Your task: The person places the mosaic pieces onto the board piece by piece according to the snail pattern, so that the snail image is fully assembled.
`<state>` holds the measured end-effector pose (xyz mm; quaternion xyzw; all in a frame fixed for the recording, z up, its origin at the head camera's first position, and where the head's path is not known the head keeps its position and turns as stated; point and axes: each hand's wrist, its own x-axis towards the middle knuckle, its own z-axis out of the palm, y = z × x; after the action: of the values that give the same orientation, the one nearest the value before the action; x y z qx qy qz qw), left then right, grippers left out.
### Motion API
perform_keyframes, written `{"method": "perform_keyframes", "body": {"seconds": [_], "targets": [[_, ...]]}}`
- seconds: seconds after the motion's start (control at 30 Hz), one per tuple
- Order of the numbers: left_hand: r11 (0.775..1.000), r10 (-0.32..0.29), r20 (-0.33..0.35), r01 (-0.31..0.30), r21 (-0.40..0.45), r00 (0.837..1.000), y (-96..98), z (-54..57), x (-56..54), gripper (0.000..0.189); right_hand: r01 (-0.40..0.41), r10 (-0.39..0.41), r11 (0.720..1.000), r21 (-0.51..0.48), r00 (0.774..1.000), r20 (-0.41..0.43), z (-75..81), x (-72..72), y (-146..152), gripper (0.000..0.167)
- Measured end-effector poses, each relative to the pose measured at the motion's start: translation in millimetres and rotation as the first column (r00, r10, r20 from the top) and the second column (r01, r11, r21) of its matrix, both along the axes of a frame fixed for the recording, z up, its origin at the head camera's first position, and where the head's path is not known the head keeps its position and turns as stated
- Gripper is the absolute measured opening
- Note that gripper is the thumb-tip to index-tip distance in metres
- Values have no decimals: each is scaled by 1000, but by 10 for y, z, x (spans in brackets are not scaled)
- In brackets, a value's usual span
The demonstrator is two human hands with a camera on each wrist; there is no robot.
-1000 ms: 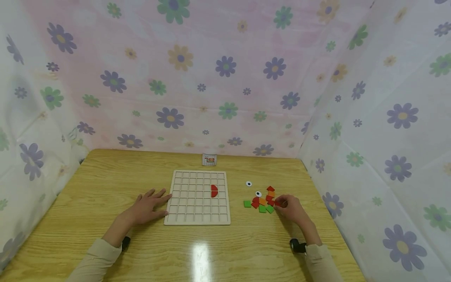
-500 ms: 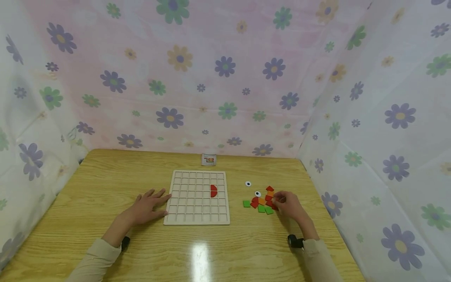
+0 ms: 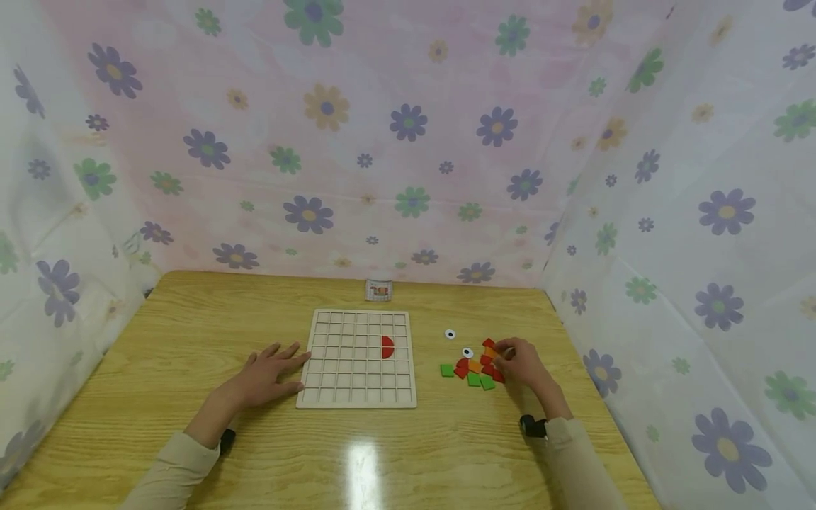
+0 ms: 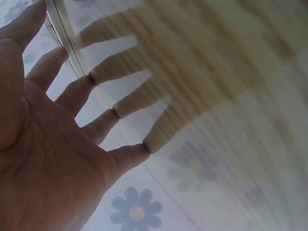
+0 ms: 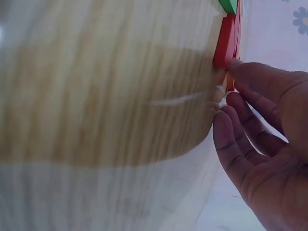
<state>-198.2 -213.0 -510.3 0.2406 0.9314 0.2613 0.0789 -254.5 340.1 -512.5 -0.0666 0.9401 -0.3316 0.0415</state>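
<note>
Fingers spread, my left hand [image 3: 263, 375] lies at the left edge of a wooden grid board [image 3: 344, 365], its fingertips against that edge. In the left wrist view the left hand [image 4: 62, 139] shows its palm and outstretched fingers. Two red quarter-round pieces [image 3: 387, 347] form a half circle on the board. My right hand [image 3: 523, 363] is at the right side of a group of small pieces, thumb and fingertips at an orange piece [image 3: 489, 352]; I cannot tell whether they pinch it. A red piece [image 5: 224, 43] lies beside the thumb in the right wrist view.
Green pieces [image 3: 474, 380], red pieces and another orange one [image 3: 474, 366] lie close together right of the board. Two white eye discs [image 3: 450, 334] lie behind them. A small picture card [image 3: 379, 290] is at the table's back edge, before a flowered curtain [image 3: 357, 142].
My right hand has moved from the red piece at the group's right side slightly back to the orange piece. That red piece now lies on the table. The left hand has stayed still.
</note>
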Motion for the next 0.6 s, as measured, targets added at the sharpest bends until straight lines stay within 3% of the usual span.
{"method": "perform_keyframes", "body": {"seconds": [0.6], "targets": [[1000, -2, -15, 1, -16, 1000, -12, -14, -5, 64, 0, 0, 999, 33, 1000, 20, -38, -58, 37, 20]]}}
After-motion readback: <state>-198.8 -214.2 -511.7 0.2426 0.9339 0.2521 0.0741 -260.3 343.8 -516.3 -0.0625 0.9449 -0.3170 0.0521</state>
